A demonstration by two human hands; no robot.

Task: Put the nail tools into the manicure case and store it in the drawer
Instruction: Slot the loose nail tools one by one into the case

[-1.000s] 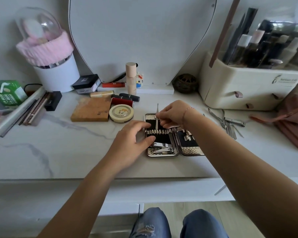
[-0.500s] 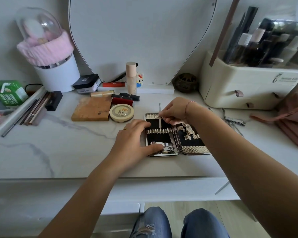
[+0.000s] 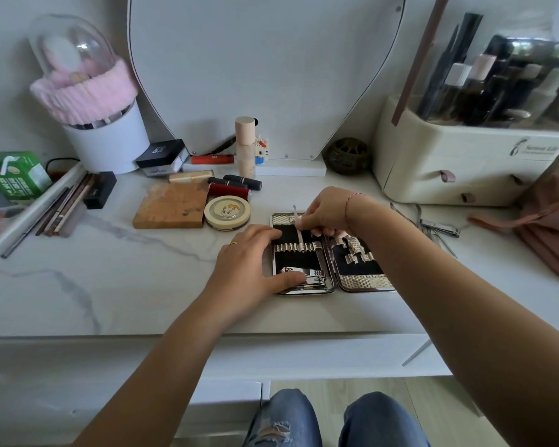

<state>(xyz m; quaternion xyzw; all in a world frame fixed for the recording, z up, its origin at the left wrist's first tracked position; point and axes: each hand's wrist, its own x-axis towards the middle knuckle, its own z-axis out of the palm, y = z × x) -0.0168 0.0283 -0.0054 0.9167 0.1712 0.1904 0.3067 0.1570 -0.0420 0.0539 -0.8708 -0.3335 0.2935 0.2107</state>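
The manicure case (image 3: 362, 280) lies open on the white marble vanity top, black inside with silver textured edges and a row of loops. My left hand (image 3: 250, 262) rests flat on the case's left edge, thumb on a clipper in the lower left half. My right hand (image 3: 325, 211) pinches a thin metal nail tool (image 3: 300, 233) upright over the upper left half, its lower end at the loops. Several loose nail tools, among them a clipper (image 3: 441, 226), lie on the top to the right of the case.
A brown palette (image 3: 171, 205), a round compact (image 3: 227, 210) and lipsticks (image 3: 236, 186) sit left of the case. A cream organiser with small drawers (image 3: 459, 169) stands at the right, a pink bag (image 3: 549, 227) beside it. A mirror stands behind. My knees show below the front edge.
My right hand has lowered the thin tool toward the loops of the left half. My left hand has slid down along the case's left edge. The case has turned slightly.
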